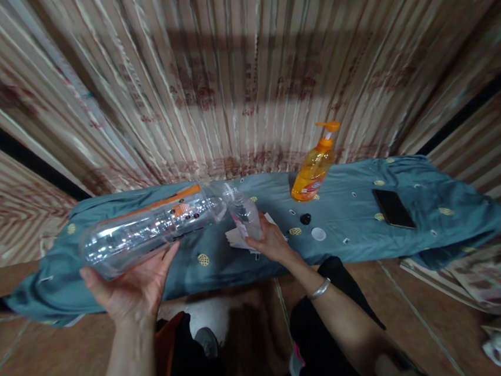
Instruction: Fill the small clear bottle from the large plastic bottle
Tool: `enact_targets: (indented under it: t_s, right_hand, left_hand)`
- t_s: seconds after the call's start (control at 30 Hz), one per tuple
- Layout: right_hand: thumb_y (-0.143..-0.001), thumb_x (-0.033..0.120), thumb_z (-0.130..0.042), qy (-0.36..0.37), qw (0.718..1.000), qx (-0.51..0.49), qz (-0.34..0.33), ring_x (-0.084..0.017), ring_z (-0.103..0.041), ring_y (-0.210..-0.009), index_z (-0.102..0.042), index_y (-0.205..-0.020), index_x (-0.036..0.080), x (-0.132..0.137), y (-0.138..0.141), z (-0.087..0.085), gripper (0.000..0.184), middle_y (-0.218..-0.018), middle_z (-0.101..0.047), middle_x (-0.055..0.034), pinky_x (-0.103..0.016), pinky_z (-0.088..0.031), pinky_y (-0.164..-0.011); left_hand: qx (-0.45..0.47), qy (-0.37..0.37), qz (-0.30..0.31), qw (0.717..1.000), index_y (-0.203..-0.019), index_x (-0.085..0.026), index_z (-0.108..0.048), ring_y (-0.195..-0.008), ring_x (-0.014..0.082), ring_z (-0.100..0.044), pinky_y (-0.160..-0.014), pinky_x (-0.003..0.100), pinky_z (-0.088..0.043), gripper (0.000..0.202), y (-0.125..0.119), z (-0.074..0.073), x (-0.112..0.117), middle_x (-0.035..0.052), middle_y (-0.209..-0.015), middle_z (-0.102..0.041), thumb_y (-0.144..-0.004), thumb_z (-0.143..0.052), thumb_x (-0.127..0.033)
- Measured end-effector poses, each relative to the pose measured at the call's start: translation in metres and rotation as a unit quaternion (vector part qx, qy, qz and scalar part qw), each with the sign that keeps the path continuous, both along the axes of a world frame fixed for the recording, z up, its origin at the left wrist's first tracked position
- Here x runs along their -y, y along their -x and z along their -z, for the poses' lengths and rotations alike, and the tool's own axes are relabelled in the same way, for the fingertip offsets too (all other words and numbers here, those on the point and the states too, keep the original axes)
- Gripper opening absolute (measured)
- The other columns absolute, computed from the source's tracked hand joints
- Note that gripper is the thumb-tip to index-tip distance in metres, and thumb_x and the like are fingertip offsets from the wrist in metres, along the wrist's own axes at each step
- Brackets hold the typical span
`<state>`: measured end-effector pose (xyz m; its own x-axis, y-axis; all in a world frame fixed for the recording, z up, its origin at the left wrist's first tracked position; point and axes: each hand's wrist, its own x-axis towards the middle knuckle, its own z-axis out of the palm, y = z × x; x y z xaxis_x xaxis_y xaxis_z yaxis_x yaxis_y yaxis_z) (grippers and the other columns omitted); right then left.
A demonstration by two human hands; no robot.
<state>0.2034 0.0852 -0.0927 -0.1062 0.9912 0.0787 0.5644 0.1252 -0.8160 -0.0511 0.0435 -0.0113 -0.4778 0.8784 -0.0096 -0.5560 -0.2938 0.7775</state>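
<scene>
My left hand (129, 288) holds a large clear plastic bottle (148, 230) from below, lying almost sideways with its neck pointing right. An orange strip runs along the bottle's upper side. My right hand (271, 242) grips a small clear bottle (244, 212) upright, its mouth close to the big bottle's neck. Both hands hover over a low surface covered with a blue-grey cloth (360, 224). A silver bangle sits on my right wrist.
An orange pump bottle (314, 167) stands at the back of the cloth. A black phone (393, 208), a small black cap (305, 219) and a white cap (318, 234) lie to the right. White paper (234, 238) lies under my right hand. Striped curtains hang behind.
</scene>
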Motion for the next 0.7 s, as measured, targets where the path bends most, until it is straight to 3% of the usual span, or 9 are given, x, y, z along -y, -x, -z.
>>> enact_targets:
  t_s: [0.3, 0.43, 0.7]
  right_hand:
    - [-0.079, 0.032, -0.072, -0.007, 0.999, -0.032, 0.010, -0.031, -0.072, -0.106, -0.047, -0.145, 0.022, -0.006, 0.000, 0.013, 0.071, -0.119, -0.074, -0.0085, -0.044, -0.057, -0.093]
    - [-0.081, 0.038, -0.073, -0.011, 0.999, -0.051, 0.008, -0.031, -0.072, -0.109, -0.046, -0.145, 0.022, -0.006, 0.000, 0.016, 0.071, -0.121, -0.073, -0.0087, -0.045, -0.057, -0.095]
    - [-0.081, 0.044, -0.074, -0.022, 0.999, -0.047, 0.014, -0.032, -0.072, -0.109, -0.045, -0.145, 0.023, -0.008, -0.002, 0.027, 0.073, -0.122, -0.073, -0.0106, -0.049, -0.057, -0.096]
  left_hand:
    - [-0.019, 0.003, 0.012, 1.000, -0.113, -0.021, -0.073, -0.142, 0.0536, -0.044, -0.070, 0.046, -0.068, 0.102, -0.003, -0.003, 0.004, 0.0208, -0.144, -0.062, -0.032, -0.084, -0.082]
    - [-0.011, 0.003, 0.037, 0.999, -0.116, -0.025, -0.073, -0.136, 0.0496, -0.054, -0.076, 0.050, -0.067, 0.099, -0.001, -0.003, 0.006, 0.0166, -0.140, -0.066, -0.034, -0.087, -0.078]
    - [0.015, -0.011, 0.045, 0.999, -0.134, -0.029, -0.065, -0.144, 0.0539, -0.041, -0.079, 0.054, -0.066, 0.113, -0.008, -0.003, 0.006, 0.0174, -0.151, -0.057, -0.034, -0.091, -0.074]
